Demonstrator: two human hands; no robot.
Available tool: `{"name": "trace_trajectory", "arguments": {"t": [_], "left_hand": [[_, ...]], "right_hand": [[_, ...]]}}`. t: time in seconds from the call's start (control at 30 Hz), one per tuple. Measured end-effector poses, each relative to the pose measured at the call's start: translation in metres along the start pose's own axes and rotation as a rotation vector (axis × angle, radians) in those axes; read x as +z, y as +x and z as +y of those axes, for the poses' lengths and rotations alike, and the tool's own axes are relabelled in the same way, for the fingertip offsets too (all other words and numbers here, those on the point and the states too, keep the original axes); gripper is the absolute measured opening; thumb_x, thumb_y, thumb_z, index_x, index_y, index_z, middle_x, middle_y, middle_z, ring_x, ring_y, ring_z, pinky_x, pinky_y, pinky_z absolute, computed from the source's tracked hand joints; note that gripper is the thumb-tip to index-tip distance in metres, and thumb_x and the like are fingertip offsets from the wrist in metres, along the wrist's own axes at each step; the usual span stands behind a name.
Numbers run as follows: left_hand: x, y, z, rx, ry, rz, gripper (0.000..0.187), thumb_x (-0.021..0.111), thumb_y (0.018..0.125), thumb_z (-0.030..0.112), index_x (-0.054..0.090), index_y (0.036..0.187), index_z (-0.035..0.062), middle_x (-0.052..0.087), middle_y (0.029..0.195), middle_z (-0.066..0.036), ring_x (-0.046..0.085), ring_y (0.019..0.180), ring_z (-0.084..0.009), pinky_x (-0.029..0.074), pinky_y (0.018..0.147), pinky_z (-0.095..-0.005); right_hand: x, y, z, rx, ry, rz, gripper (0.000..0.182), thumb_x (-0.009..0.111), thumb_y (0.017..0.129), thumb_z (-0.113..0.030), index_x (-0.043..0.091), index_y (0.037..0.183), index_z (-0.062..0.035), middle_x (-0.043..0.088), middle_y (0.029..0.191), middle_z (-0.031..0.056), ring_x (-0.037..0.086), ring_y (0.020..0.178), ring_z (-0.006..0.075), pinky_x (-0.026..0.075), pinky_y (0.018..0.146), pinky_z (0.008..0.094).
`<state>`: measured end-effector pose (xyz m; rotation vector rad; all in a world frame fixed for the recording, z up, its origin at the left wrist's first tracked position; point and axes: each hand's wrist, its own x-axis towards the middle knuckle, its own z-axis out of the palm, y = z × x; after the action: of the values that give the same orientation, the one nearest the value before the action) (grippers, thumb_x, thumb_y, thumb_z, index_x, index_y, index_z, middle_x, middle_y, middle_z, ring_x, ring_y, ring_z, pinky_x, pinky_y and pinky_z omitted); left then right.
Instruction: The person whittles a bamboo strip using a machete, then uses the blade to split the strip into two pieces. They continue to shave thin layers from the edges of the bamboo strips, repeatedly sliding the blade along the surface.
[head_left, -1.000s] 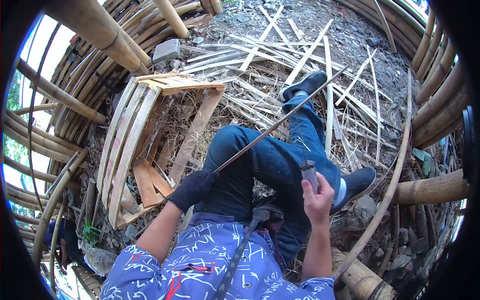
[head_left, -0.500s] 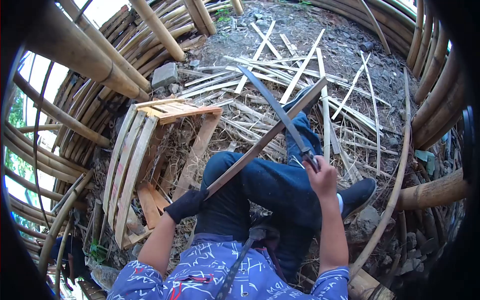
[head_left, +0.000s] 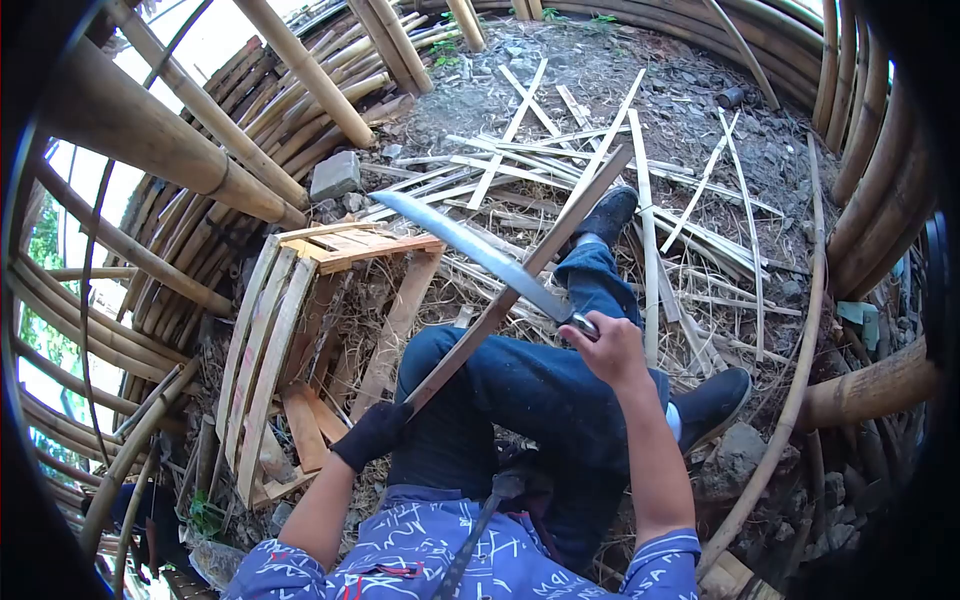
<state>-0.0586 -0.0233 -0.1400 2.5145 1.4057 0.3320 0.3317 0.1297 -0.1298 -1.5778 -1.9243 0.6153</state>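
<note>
My left hand [head_left: 375,437], in a dark glove, is closed around the lower end of a long flat bamboo strip [head_left: 582,212]. The strip slants up and away to the right across my bent knee. In my bare right hand [head_left: 608,350] is the dark handle of a machete [head_left: 455,240], its long curved blade pointing to the upper left. Blade and strip cross in this view, a little beyond my knee. My right fingers are wrapped round the handle, with the thumb along its near side.
Pale split strips [head_left: 642,225] lie scattered on the ground ahead. A wooden slatted crate [head_left: 272,375] stands on its side at left, a grey block [head_left: 335,175] behind it. Bamboo poles [head_left: 300,75] rise at both sides; a long thin pole [head_left: 803,350] lies at right.
The machete has swung leftward, its blade now flatter and crossing the strip lower down. My right hand has moved left and slightly down. The strip's far end has dipped to the left slightly.
</note>
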Motion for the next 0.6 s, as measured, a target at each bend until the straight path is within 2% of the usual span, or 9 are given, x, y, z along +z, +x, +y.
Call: {"name": "trace_trajectory", "arguments": {"t": [0.1, 0.13, 0.2, 0.23, 0.3, 0.43, 0.5, 0.53, 0.6], "left_hand": [[-0.008, 0.007, 0.013, -0.138, -0.031, -0.076, 0.019, 0.064, 0.084, 0.016, 0.057, 0.095, 0.0016, 0.059, 0.065, -0.017, 0.06, 0.058, -0.0366, 0.047, 0.055, -0.0427], [-0.013, 0.011, 0.02, -0.147, -0.029, -0.081, 0.019, 0.064, 0.084, 0.016, 0.057, 0.095, 0.0016, 0.059, 0.065, -0.017, 0.06, 0.058, -0.0366, 0.047, 0.055, -0.0427], [-0.023, 0.021, 0.033, -0.701, -0.417, -0.222, 0.025, 0.049, 0.097, 0.025, 0.06, 0.093, 0.0031, 0.059, 0.066, -0.018, 0.061, 0.06, -0.0353, 0.047, 0.057, -0.0432], [-0.024, 0.02, 0.036, -0.708, -0.416, -0.231, 0.025, 0.049, 0.097, 0.025, 0.06, 0.093, 0.0031, 0.059, 0.066, -0.018, 0.061, 0.06, -0.0353, 0.047, 0.057, -0.0432], [-0.023, 0.022, 0.039, -0.706, -0.465, -0.141, 0.038, 0.047, 0.099, 0.029, 0.061, 0.079, 0.0005, 0.06, 0.064, -0.018, 0.06, 0.06, -0.0337, 0.046, 0.056, -0.0432], [-0.012, 0.013, 0.033, -0.54, -0.395, -0.091, 0.047, 0.046, 0.099, 0.033, 0.06, 0.071, -0.0013, 0.061, 0.064, -0.019, 0.061, 0.061, -0.0336, 0.045, 0.057, -0.0436], [-0.002, 0.008, 0.023, -0.368, -0.227, 0.003, 0.044, 0.049, 0.099, 0.033, 0.061, 0.07, 0.002, 0.055, 0.056, -0.011, 0.052, 0.051, -0.0167, 0.041, 0.051, -0.0374], [0.004, 0.005, 0.02, -0.366, -0.226, 0.007, 0.044, 0.049, 0.099, 0.033, 0.061, 0.07, 0.002, 0.055, 0.056, -0.011, 0.052, 0.051, -0.0167, 0.041, 0.051, -0.0374], [0.012, 0.0, 0.015, -0.107, 0.007, 0.144, 0.042, 0.048, 0.099, 0.031, 0.06, 0.072, 0.0016, 0.055, 0.057, -0.015, 0.055, 0.052, -0.0222, 0.041, 0.05, -0.0396]], "right_hand": [[0.012, 0.002, 0.003, -0.074, -0.009, 0.013, 0.059, 0.063, 0.076, -0.068, 0.068, 0.076, -0.0095, 0.064, 0.062, 0.0155, 0.066, 0.063, 0.0363, 0.051, 0.058, 0.0445], [0.014, 0.001, 0.004, -0.095, -0.022, 0.037, 0.059, 0.064, 0.076, -0.068, 0.068, 0.076, -0.01, 0.064, 0.061, 0.0152, 0.066, 0.063, 0.0362, 0.051, 0.058, 0.0442], [0.019, 0.0, 0.011, -0.109, -0.051, 0.075, 0.057, 0.065, 0.074, -0.068, 0.067, 0.074, -0.0106, 0.064, 0.06, 0.0144, 0.065, 0.062, 0.036, 0.051, 0.056, 0.0439], [0.023, -0.002, 0.017, -0.103, -0.045, 0.067, 0.057, 0.065, 0.074, -0.068, 0.067, 0.074, -0.0106, 0.064, 0.06, 0.0144, 0.065, 0.062, 0.036, 0.051, 0.056, 0.0439], [0.028, -0.005, 0.028, -0.009, -0.067, 0.128, 0.057, 0.064, 0.076, -0.067, 0.065, 0.072, -0.01, 0.064, 0.061, 0.0146, 0.066, 0.063, 0.0368, 0.05, 0.055, 0.045], [0.029, -0.004, 0.044, 0.152, 0.042, 0.187, 0.06, 0.062, 0.079, -0.066, 0.06, 0.071, -0.0069, 0.063, 0.062, 0.0179, 0.063, 0.065, 0.0416, 0.049, 0.056, 0.0476], [0.03, -0.006, 0.047, 0.141, 0.113, 0.228, 0.057, 0.063, 0.08, -0.063, 0.059, 0.072, -0.0063, 0.061, 0.062, 0.0189, 0.062, 0.065, 0.0428, 0.048, 0.056, 0.0482], [0.027, -0.008, 0.045, 0.118, 0.117, 0.207, 0.055, 0.065, 0.08, -0.061, 0.059, 0.071, -0.0064, 0.061, 0.062, 0.0187, 0.062, 0.065, 0.0426, 0.048, 0.056, 0.0482], [0.023, -0.013, 0.039, 0.087, 0.147, 0.151, 0.052, 0.07, 0.079, -0.057, 0.059, 0.07, -0.0068, 0.062, 0.062, 0.0174, 0.063, 0.065, 0.0408, 0.049, 0.057, 0.0474]]}}
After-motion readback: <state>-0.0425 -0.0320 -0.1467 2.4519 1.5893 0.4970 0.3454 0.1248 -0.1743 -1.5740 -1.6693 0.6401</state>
